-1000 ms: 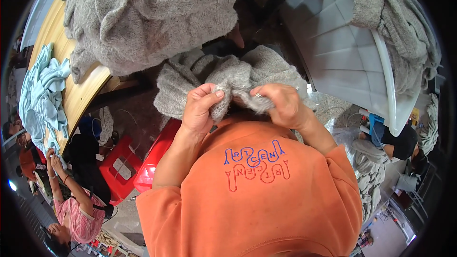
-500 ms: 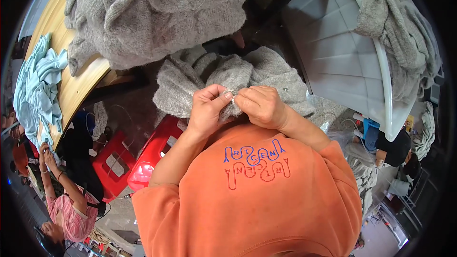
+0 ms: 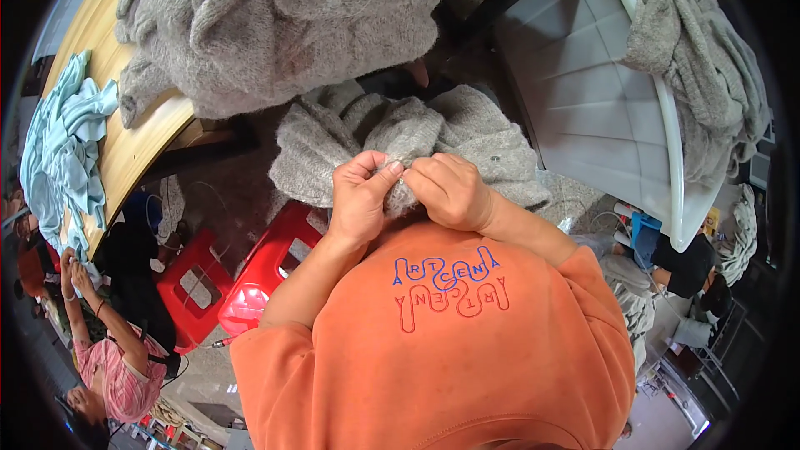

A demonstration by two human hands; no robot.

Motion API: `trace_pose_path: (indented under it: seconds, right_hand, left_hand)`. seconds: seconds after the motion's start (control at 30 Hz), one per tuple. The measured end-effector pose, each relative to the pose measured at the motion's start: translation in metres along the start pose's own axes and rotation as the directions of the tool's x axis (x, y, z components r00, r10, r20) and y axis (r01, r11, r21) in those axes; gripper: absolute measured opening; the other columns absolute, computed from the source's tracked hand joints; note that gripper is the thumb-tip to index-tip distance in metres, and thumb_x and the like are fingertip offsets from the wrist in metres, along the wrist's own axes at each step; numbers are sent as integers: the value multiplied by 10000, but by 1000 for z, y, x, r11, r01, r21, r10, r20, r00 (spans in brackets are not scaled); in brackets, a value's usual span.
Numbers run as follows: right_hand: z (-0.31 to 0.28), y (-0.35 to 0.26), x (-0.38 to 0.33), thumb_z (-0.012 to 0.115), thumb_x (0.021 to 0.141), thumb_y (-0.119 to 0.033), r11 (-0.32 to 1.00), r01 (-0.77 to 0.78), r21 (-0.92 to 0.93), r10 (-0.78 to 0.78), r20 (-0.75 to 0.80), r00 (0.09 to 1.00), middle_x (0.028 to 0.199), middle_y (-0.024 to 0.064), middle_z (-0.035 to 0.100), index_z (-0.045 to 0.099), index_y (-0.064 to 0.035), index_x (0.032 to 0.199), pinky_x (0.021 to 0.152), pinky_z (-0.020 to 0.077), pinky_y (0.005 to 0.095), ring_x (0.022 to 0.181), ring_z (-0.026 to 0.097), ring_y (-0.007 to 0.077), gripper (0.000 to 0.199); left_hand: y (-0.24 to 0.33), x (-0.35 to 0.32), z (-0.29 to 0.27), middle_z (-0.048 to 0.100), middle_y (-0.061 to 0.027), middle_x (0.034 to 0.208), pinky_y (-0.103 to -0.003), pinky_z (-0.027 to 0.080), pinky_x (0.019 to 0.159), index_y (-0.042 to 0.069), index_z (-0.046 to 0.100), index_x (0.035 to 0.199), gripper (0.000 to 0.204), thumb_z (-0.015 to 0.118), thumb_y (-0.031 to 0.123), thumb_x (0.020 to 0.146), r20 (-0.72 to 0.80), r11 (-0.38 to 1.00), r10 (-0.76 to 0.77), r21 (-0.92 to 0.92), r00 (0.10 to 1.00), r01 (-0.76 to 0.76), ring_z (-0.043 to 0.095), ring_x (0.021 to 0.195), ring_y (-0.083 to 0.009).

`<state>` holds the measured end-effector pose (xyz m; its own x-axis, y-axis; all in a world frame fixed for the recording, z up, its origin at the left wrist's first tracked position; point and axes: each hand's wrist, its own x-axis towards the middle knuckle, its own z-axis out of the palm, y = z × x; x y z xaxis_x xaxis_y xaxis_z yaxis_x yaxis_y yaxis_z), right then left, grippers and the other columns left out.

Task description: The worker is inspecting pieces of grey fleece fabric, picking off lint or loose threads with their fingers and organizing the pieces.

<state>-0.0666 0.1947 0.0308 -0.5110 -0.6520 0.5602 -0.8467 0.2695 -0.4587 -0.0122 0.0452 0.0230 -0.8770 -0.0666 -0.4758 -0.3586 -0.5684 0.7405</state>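
Note:
A grey knitted garment lies bunched in front of my body. My left hand pinches its edge between thumb and forefinger. Close beside it, my right hand is closed on the same edge, with the fingertips of both hands almost meeting. Something small and pale shows at the pinched spot, too small to make out. A small dark spot, perhaps a button, sits on the knit to the right of my hands.
Ahead, a heap of grey knitwear lies on a wooden table, with light blue cloth at its left. A grey plastic bin stands right, more knitwear over its rim. Red stools and a co-worker are left.
My right hand has shifted slightly left and its fingers have turned a little over the pinched edge. My left hand keeps its pinch at nearly the same place.

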Motion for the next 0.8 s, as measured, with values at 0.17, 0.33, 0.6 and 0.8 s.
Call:
trace_pose_path:
  seconds: [0.17,0.33,0.6,0.8]
  right_hand:
    - [2,3,-2,616,622,-40,997,-26,66,31,-68,997,778,85,559,570,-3,840,492,452,303,585,547,206,225]
    - [0,4,-6,619,617,-54,996,63,55,-60,-61,996,779,78,552,567,-5,834,483,437,292,577,531,184,229]
    - [-5,6,-6,615,634,-112,964,260,-47,-260,-7,965,800,70,553,565,-20,815,467,392,267,577,505,146,209]
    - [-1,7,-5,621,623,24,952,-38,305,-2,130,992,872,113,601,604,-8,824,541,467,302,661,582,237,204]
  left_hand:
    - [3,-4,-6,600,-6,776,-176,430,590,-11,606,884,86,643,-9,806,55,999,-40,5,998,40,519,682,-33]
    - [-3,-10,-7,587,1,770,-169,422,586,-14,605,900,176,678,-58,747,77,995,46,83,996,-53,509,683,-30]
    - [1,-6,-17,570,10,676,-172,349,441,-1,594,856,155,673,-62,737,126,985,-174,14,977,173,473,529,-26]
    - [-3,-7,-20,580,6,689,-171,358,460,8,594,844,180,670,-82,709,85,991,-127,53,988,123,486,554,-29]
